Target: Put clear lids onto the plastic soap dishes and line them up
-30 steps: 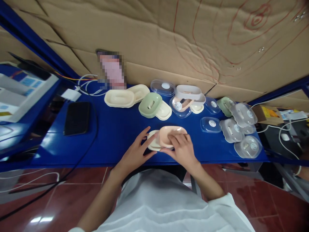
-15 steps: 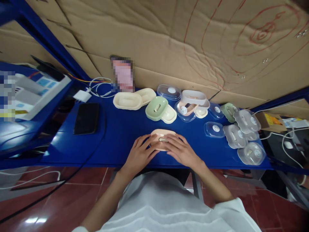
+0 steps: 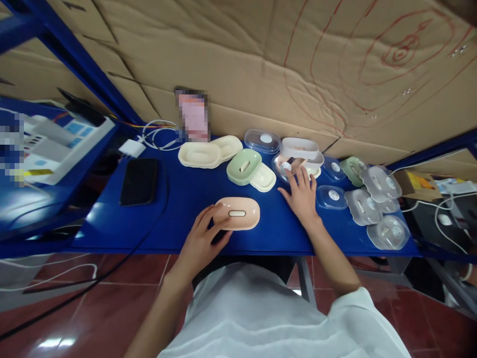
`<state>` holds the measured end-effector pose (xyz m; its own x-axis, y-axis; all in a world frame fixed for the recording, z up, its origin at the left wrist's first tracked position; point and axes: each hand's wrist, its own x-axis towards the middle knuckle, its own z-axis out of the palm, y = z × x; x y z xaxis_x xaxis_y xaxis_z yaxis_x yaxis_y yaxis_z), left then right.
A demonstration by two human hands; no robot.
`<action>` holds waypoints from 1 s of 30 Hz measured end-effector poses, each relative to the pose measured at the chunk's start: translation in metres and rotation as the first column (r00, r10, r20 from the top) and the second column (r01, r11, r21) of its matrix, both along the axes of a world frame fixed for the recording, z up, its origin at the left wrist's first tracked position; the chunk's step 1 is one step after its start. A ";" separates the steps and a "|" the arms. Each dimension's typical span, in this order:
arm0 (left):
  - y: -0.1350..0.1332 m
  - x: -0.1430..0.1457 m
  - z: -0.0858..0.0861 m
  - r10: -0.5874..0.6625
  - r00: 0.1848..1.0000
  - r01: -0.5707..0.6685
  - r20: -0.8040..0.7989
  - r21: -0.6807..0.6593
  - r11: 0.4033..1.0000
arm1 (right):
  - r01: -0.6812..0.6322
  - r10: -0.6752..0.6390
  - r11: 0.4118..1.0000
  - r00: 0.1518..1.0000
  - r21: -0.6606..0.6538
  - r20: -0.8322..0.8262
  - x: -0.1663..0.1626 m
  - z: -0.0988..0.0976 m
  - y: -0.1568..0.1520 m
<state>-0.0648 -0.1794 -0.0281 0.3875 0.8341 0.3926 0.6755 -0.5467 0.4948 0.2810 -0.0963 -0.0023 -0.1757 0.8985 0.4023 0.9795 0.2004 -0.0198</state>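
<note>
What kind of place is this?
It looks like a work table, perhaps in a small workshop. A cardboard wall stands behind the blue table, and several similar dishes lie there, like the peach dish under the left hand.

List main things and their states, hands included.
Left hand: fingers on the front pink dish.
Right hand: fingers spread near a stickered clear lid, contact unclear.
Front pink dish: upright, uncovered.
Nearer green dish: uncovered, overlapping a cream tray.
Back grey dish: uncovered.
Black slab: lying flat.
Pixelated screen: leaning against the cardboard.
</note>
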 end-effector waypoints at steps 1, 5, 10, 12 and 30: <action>0.001 0.003 0.001 -0.030 1.000 0.030 0.009 -0.009 1.000 | 0.032 -0.032 0.999 0.999 0.016 -0.013 0.010 -0.001 -0.001; 0.006 0.022 0.007 -0.144 0.989 0.143 -0.015 -0.045 0.989 | 0.098 -0.094 0.994 0.992 0.050 -0.079 0.032 -0.002 -0.006; 0.014 0.041 0.010 -0.165 0.986 0.163 -0.026 -0.055 0.985 | 0.163 -0.164 0.986 0.986 -0.022 -0.036 0.029 -0.008 -0.006; 0.016 0.044 0.008 -0.165 0.986 0.166 0.008 -0.061 0.984 | 0.196 -0.196 0.981 0.975 -0.011 -0.102 0.032 -0.009 -0.006; 0.021 0.038 -0.008 -0.136 0.972 0.180 0.190 -0.236 0.955 | -0.482 0.460 0.856 0.875 -0.185 -0.152 -0.016 -0.004 -0.096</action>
<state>-0.0265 -0.1584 -0.0362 0.4685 0.8472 0.2504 0.4845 -0.4834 0.7290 0.2652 -0.1920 -0.0066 -0.5688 0.7831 0.2513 0.7593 0.6175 -0.2055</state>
